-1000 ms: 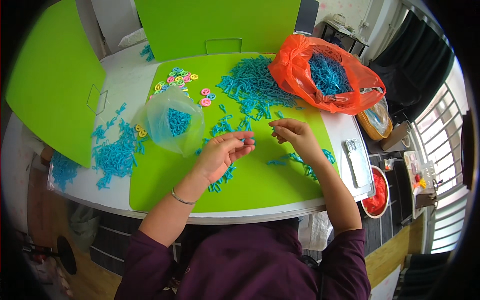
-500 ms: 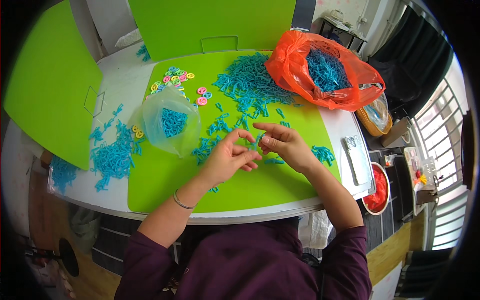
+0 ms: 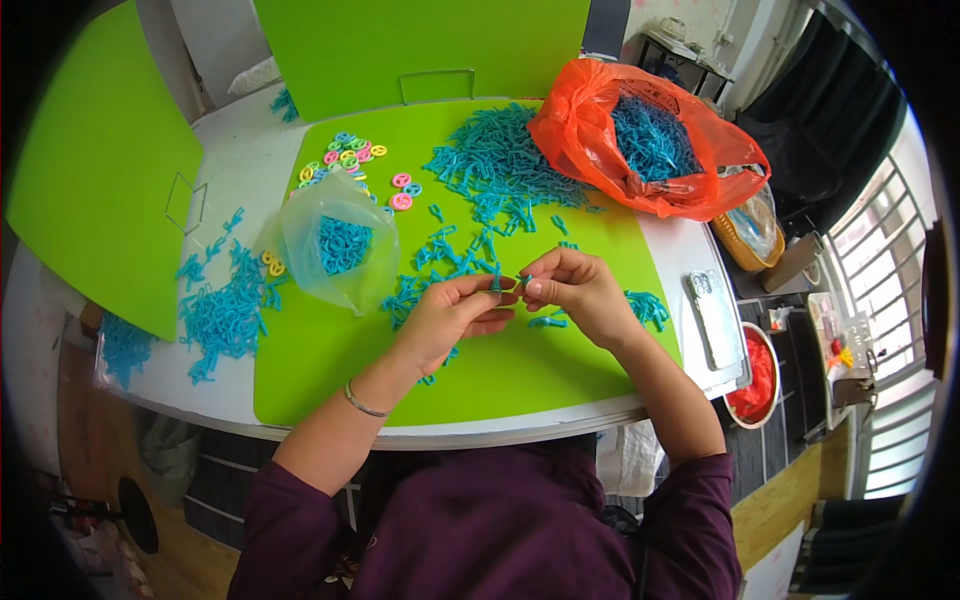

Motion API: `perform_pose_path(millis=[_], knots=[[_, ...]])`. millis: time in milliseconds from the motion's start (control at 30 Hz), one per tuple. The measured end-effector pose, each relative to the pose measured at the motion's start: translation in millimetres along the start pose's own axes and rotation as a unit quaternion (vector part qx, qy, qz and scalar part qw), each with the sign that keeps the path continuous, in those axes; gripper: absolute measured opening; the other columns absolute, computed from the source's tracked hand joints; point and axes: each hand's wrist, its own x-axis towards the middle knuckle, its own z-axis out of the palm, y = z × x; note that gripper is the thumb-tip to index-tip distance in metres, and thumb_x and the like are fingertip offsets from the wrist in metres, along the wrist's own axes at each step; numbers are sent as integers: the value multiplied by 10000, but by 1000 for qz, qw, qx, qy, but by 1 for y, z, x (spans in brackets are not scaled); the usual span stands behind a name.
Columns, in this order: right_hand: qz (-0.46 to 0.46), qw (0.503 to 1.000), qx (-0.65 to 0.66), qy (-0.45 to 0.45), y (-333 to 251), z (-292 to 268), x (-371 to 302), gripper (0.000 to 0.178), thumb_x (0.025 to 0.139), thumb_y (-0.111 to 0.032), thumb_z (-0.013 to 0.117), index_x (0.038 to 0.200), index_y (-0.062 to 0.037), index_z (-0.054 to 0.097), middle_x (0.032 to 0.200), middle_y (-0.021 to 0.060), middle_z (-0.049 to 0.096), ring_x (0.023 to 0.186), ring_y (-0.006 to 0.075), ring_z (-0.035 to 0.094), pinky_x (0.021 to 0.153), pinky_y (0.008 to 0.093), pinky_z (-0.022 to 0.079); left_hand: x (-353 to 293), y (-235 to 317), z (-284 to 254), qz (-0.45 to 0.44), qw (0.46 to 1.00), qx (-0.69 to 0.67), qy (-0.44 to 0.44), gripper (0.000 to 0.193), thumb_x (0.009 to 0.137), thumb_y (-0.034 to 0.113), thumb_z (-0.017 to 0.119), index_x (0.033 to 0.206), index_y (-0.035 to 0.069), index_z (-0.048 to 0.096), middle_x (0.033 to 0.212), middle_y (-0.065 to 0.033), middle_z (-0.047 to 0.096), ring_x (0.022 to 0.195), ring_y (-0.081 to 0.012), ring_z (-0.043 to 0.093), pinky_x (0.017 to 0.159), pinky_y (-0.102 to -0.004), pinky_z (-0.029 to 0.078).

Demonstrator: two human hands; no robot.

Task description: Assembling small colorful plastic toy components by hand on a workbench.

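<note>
My left hand [image 3: 440, 318] is closed in a pinch over the middle of the green mat [image 3: 480, 385], with a small blue plastic clip-like piece [image 3: 496, 277] sticking up from its fingertips. Just to the right, my right hand [image 3: 582, 293] pinches another small blue piece [image 3: 525, 281], mostly covered by the thumb. The fingertips of both hands nearly meet. Several loose blue pieces [image 3: 440, 248] lie behind my hands, and a few more [image 3: 645, 308] sit beside my right wrist. The exact shape of the held pieces is too small to make out.
A clear bag [image 3: 300, 240] of blue pieces stands left of my hands. Coloured rings [image 3: 402, 201] lie behind it. At the back right, a red plastic bag [image 3: 570, 120] adjoins a blue heap [image 3: 500, 150]. A phone [image 3: 710, 318] rests at the right edge; green boards [image 3: 100, 170] stand left.
My hands have come closer together, and the fingers have closed into pinches. A blue piece now stands up from my left fingertips.
</note>
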Motion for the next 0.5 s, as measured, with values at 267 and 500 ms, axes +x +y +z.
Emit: perform_pose_path(millis=[267, 500], knots=[[21, 1000, 18, 10, 8, 5, -1, 103, 822, -62, 644, 883, 14, 609, 806, 86, 656, 715, 143, 633, 668, 253, 522, 2, -5, 6, 91, 991, 85, 43, 240, 920, 106, 501, 1124, -10, 555, 966, -52, 648, 881, -112, 624, 768, -234, 497], [52, 999, -13, 0, 3, 10, -2, 118, 830, -86, 641, 871, 19, 608, 801, 99, 658, 705, 144, 630, 654, 253, 519, 0, -9, 10, 126, 987, 94, 24, 258, 911, 82, 514, 1145, -26, 522, 912, -77, 656, 830, -83, 604, 750, -223, 498]])
